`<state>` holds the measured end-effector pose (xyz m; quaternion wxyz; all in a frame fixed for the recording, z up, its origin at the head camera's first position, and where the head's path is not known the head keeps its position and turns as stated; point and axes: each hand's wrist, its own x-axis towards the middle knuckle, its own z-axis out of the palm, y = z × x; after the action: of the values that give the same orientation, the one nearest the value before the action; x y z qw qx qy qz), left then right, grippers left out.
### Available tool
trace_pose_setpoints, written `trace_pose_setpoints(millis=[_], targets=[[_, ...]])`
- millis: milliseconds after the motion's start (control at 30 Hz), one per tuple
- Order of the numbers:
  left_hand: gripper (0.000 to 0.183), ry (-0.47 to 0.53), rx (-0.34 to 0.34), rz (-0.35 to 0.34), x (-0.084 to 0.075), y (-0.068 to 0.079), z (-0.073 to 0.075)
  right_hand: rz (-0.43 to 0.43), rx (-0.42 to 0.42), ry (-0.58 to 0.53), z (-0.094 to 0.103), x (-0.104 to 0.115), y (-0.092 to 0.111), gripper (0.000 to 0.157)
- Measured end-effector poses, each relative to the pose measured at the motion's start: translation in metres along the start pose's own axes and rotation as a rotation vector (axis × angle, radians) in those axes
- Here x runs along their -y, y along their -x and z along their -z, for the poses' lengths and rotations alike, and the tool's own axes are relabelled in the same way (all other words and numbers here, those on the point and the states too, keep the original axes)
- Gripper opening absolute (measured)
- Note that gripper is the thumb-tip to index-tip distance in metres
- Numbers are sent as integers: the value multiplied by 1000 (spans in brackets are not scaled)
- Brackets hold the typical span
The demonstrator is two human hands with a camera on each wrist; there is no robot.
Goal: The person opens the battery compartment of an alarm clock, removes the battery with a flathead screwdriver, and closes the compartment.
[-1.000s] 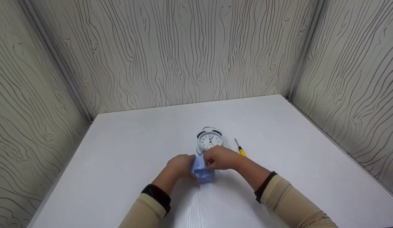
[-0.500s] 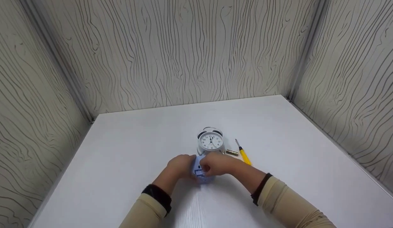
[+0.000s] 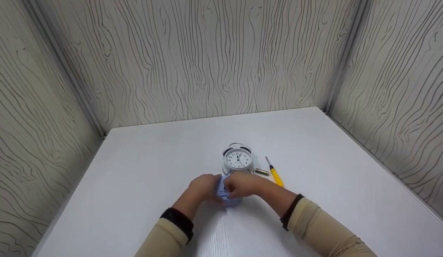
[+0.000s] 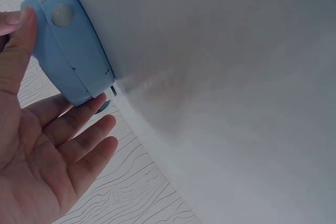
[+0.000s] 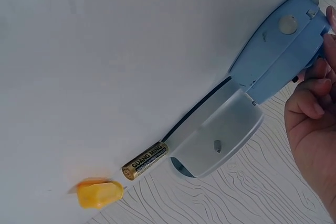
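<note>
In the head view, a person's left hand (image 3: 206, 186) and right hand (image 3: 244, 184) are both at a blue case (image 3: 230, 202) that lies on the white table (image 3: 153, 157), recessed face up. The case sits between the hands, its long axis running roughly away from the body, toward a white alarm clock (image 3: 238, 159) just beyond. The right hand bends over the recess, which is directly under its curled fingers. A battery (image 3: 261, 172) lies nearly crosswise just beside the clock, with a yellow-handled screwdriver (image 3: 276, 176) farther right; the right hand is the nearer one to both.

In the left wrist view, thumb and leading fingers grip the case's side, while the last two fingers stand apart from it, spread.

In the right wrist view, thumb and bent fingers gather at the case's upper face; whether their tips pinch anything cannot be told. Case, clock and battery stretch away in one slanting line.
</note>
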<state>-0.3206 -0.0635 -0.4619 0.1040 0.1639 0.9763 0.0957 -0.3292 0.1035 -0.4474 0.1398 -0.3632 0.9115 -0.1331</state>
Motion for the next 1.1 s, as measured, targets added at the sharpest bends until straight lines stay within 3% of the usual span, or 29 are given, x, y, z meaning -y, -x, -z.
trace_pose_setpoints(millis=[300, 567, 900, 1100], targets=[[75, 15, -13, -17, 0, 1, 1, -42, 8, 12, 2, 5, -1, 13], [67, 10, -8, -26, 0, 1, 1, -4, -5, 2, 1, 3, -2, 19], [77, 5, 18, 7, 0, -1, 1, 55, -36, 16, 0, 2, -3, 6], [84, -11, -9, -4, 2, 0, 0, 33, -42, 91, 4, 5, -4, 3]])
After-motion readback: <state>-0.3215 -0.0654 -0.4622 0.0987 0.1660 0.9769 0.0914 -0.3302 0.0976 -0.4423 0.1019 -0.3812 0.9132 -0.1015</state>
